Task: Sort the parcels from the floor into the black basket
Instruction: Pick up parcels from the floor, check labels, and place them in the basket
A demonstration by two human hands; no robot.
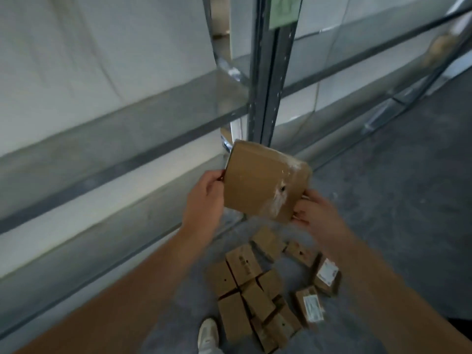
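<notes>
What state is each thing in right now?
Held parcel: closed, scuffed with white marks, raised above the floor.
Left hand: grips the parcel's left edge.
Right hand: grips its lower right corner.
Floor parcels: loosely piled, not yet sorted.

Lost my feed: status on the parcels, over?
Left hand and right hand grip one brown parcel, raised. More parcels on floor. Black basket not in view.

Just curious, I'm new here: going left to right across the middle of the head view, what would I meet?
Metal shelf → left hand → cardboard parcel, held up → right hand → grey floor.
</notes>
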